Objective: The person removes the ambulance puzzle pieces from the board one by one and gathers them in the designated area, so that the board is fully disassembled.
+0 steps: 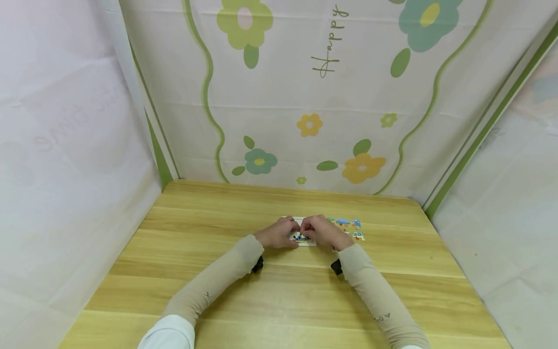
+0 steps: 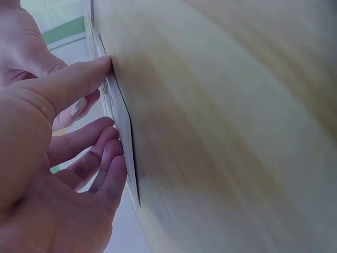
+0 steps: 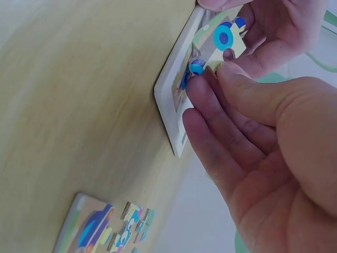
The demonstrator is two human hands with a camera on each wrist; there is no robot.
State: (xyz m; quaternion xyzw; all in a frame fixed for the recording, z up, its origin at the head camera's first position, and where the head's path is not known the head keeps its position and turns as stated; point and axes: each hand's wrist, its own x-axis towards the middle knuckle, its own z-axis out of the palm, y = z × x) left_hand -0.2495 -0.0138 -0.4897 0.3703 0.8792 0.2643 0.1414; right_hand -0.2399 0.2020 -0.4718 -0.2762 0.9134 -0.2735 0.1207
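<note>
A puzzle board with a white rim (image 1: 310, 244) lies on the table between both hands. My left hand (image 1: 276, 233) is at its left side; in the left wrist view the thumb and loosely bent fingers (image 2: 118, 163) rest at the board's edges. Over the board, my right hand (image 1: 322, 230) pinches a puzzle piece (image 3: 224, 39) between thumb and index finger. It is pale with bright blue rings and stands tilted up from the board in the right wrist view. The fingers of both hands hide much of the board's picture.
Several loose colourful puzzle pieces (image 1: 357, 224) lie on the wooden table (image 1: 287, 300) just right of the board, partly behind the right hand. A printed fabric wall (image 1: 279, 97) rises at the table's far edge, with fabric sides left and right.
</note>
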